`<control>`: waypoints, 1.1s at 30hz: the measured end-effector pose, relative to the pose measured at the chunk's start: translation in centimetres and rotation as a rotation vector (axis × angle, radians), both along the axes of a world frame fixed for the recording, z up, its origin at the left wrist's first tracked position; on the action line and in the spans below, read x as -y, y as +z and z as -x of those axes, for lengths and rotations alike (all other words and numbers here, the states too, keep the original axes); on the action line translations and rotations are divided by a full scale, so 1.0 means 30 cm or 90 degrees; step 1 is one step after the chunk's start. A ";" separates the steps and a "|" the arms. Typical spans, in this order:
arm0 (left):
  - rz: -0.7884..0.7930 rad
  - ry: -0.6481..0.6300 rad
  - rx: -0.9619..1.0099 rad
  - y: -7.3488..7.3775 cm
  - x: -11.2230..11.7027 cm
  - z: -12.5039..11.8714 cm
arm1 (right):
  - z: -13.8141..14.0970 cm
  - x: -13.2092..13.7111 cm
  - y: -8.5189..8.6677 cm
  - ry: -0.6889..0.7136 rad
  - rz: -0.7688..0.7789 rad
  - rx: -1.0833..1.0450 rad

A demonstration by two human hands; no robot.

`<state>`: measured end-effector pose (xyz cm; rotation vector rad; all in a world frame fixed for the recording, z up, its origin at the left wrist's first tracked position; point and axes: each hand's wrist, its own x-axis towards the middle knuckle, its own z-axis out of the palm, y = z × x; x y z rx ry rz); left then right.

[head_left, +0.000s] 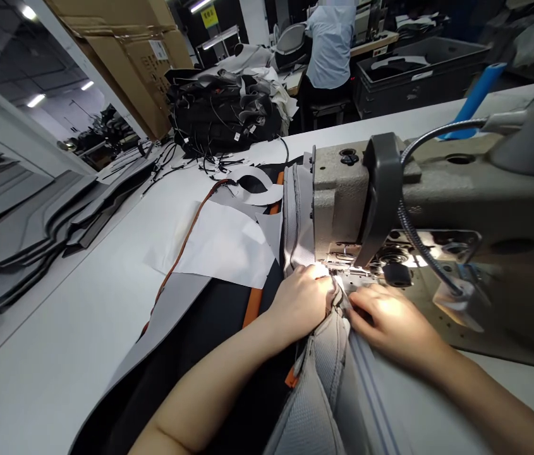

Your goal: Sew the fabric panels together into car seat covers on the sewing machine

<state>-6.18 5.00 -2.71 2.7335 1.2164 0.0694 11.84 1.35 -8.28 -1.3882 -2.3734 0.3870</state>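
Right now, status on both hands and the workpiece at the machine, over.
Left hand and right hand both pressed on the grey fabric piece at the sewing machine needle. Lamp arm hangs close over the right hand. Needle itself hidden.

White worktable (58,354): sewing machine (437,215) at right, grey/black/orange fabric panels (210,253) centre, black bundle (224,114) top centre (cables trailing), grey cut pieces (34,221) stacked far left.

We count two hands, left hand (302,300) and right hand (390,319), both on one grey fabric piece (328,379). One sewing machine (437,215), one counter (67,328), one co-worker (330,44), one blue roll (478,95), one black bin (418,76).
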 end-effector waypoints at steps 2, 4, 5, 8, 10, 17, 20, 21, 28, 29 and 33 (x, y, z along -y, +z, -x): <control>-0.007 -0.034 -0.032 0.004 -0.009 0.013 | -0.007 -0.003 0.001 0.027 0.013 -0.018; 0.013 -0.107 -0.045 0.019 -0.032 0.030 | -0.020 -0.008 -0.006 0.042 0.025 -0.042; 0.026 -0.136 -0.040 0.028 -0.047 0.041 | -0.029 -0.011 -0.013 0.045 0.030 -0.055; 0.059 -0.181 -0.019 0.052 -0.086 0.071 | -0.056 -0.020 -0.042 0.047 0.025 -0.078; 0.067 -0.199 -0.020 0.060 -0.093 0.078 | -0.071 -0.024 -0.064 0.024 -0.023 -0.073; -0.073 -0.087 -0.076 0.018 0.012 -0.013 | -0.017 -0.011 -0.084 -0.041 -0.175 0.008; -0.104 -0.064 -0.074 0.000 0.044 -0.038 | 0.024 0.003 -0.078 -0.043 -0.212 -0.020; -0.103 -0.062 -0.074 -0.003 0.050 -0.035 | 0.033 0.007 -0.075 -0.032 -0.218 -0.029; -0.142 -0.056 -0.015 -0.026 0.053 0.010 | 0.038 0.014 -0.060 -0.038 -0.237 0.046; -0.150 -0.063 -0.003 -0.032 0.044 0.010 | 0.036 0.011 -0.063 -0.048 -0.237 0.051; -0.154 -0.106 0.034 -0.052 -0.021 0.006 | 0.027 -0.010 -0.071 -0.094 -0.183 0.007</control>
